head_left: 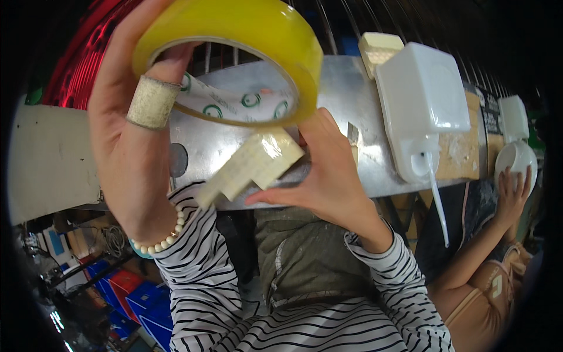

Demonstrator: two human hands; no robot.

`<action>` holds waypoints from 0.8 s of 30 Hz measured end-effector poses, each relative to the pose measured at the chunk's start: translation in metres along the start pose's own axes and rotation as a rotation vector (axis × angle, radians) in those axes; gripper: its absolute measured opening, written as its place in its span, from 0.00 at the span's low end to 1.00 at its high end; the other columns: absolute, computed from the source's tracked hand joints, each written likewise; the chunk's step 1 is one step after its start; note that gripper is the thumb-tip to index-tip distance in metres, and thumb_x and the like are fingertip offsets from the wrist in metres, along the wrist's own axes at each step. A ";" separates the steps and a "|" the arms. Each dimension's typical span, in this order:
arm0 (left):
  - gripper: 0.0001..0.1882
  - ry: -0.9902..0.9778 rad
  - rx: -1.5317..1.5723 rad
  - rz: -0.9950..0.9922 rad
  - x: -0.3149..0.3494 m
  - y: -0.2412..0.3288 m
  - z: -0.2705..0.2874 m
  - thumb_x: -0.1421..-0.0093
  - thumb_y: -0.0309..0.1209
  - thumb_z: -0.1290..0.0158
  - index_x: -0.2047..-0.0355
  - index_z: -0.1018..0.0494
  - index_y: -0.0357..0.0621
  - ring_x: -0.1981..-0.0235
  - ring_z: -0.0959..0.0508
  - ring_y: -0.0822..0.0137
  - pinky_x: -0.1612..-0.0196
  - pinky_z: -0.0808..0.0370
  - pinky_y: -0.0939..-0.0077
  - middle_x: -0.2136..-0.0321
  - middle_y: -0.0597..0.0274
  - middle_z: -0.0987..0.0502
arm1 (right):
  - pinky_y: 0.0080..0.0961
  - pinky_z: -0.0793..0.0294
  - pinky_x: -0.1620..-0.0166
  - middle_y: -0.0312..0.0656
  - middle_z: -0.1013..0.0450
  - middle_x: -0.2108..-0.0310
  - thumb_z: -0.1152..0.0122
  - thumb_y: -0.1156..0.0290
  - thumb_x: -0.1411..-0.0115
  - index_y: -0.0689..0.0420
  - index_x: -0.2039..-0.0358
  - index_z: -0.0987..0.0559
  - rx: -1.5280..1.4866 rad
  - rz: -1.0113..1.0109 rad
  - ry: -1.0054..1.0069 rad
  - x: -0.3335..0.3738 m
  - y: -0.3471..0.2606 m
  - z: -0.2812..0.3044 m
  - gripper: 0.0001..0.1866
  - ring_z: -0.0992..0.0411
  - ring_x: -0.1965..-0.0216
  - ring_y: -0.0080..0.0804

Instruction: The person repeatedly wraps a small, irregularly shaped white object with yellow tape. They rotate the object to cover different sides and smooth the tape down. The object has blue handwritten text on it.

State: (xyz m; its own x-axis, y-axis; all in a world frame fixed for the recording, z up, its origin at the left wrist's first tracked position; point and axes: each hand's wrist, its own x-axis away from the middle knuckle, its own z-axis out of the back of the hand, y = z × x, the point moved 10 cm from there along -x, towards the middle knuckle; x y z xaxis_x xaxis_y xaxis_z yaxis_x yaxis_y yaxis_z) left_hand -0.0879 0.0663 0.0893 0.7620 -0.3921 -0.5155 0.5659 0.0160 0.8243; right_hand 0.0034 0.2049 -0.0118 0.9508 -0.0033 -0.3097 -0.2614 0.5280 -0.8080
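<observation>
Cluttered room around a shiny metal surface (340, 76)
Red glow (73, 76) upper left, pale panel (50, 158) below, blue boxes (149, 302) lower.

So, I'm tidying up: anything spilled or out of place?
One thing: a thin white strand runs from the mouth of the white container past the edge of the metal table. It looks odd hanging there; spill or solid part, I can't tell.
</observation>
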 end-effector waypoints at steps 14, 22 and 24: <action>0.54 0.322 -0.028 0.151 0.067 -0.010 -0.017 0.46 0.75 0.65 0.47 0.33 0.30 0.60 0.17 0.56 0.50 0.23 0.66 0.64 0.47 0.18 | 0.30 0.24 0.59 0.42 0.32 0.57 0.18 0.69 0.64 0.55 0.49 0.26 -0.201 -0.011 0.267 0.016 0.003 -0.001 0.38 0.27 0.58 0.38; 0.41 -0.085 0.193 -0.110 0.070 -0.004 -0.043 0.39 0.70 0.59 0.53 0.35 0.39 0.72 0.18 0.51 0.42 0.40 0.56 0.70 0.50 0.23 | 0.30 0.24 0.65 0.40 0.33 0.58 0.22 0.75 0.62 0.52 0.52 0.25 -0.234 -0.060 0.286 0.022 0.012 -0.005 0.33 0.26 0.64 0.37; 0.39 -0.156 0.218 -0.207 0.068 0.000 -0.048 0.38 0.68 0.60 0.53 0.35 0.40 0.72 0.18 0.52 0.44 0.41 0.56 0.70 0.51 0.23 | 0.32 0.23 0.64 0.41 0.34 0.59 0.23 0.74 0.60 0.52 0.50 0.25 -0.224 -0.125 0.265 0.023 0.016 -0.002 0.33 0.25 0.64 0.38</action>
State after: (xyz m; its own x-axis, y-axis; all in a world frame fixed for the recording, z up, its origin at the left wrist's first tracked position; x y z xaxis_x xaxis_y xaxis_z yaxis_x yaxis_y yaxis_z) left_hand -0.0206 0.0840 0.0433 0.5714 -0.5026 -0.6488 0.6100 -0.2686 0.7454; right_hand 0.0212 0.2116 -0.0328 0.9093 -0.2913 -0.2970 -0.2036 0.3111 -0.9283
